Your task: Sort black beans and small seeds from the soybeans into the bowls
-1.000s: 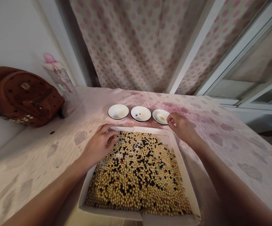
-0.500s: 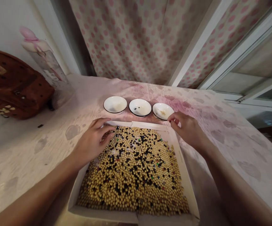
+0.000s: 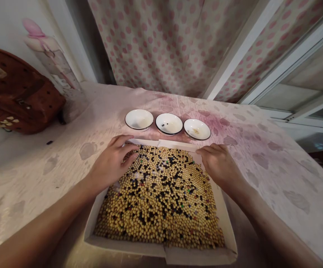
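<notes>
You are resting your left hand [image 3: 111, 162] curled over the soybeans [image 3: 161, 197] in the cardboard tray [image 3: 122, 246], grip unclear, and your right hand [image 3: 217, 165] relaxed and empty on the tray's far edge, with three white enamel dishes [image 3: 168, 124] just beyond your fingers on the stained tablecloth [image 3: 264, 163] before a polka-dot curtain [image 3: 161, 44].

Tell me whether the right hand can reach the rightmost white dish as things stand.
Likely yes: the right hand sits at the cardboard tray's far corner, just below the rightmost white dish, with nothing standing between them.
</notes>
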The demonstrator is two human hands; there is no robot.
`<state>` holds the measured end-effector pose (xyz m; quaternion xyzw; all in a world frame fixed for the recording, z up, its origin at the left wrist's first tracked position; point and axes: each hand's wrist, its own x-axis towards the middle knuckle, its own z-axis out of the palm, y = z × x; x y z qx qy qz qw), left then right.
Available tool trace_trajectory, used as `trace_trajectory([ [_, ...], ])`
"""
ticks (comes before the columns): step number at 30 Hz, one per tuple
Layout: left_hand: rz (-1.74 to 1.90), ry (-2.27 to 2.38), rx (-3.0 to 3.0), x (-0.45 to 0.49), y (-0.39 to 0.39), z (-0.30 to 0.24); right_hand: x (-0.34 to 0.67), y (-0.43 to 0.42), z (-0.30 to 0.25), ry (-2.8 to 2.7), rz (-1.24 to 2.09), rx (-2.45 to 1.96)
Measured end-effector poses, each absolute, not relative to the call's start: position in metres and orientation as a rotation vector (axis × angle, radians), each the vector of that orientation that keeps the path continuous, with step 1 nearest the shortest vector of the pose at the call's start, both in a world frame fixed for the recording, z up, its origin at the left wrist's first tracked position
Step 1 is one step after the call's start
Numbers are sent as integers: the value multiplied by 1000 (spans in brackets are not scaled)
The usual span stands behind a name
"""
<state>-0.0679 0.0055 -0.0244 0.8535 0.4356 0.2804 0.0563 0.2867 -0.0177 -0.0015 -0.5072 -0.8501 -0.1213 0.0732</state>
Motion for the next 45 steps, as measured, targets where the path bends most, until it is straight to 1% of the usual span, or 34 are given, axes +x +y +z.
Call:
trace_trajectory([
  [8, 844, 1317, 2566, -68, 6, -24, 292, -17, -3, -2510, -276, -1496],
  [20, 824, 1317, 2603, -68, 6, -23, 286, -18, -4, -2619, -343, -1491],
  [31, 816, 1313, 2581, -68, 5, -22, 284, -17, -1, -2571, -196, -1447],
  [39, 796, 1327, 2591, -69, 5, -23, 279, -17, -1, -2596, -232, -1508],
  [45, 798, 1312, 2613, -69, 6, -24, 281, -16, -2, -2583, -205, -1474],
])
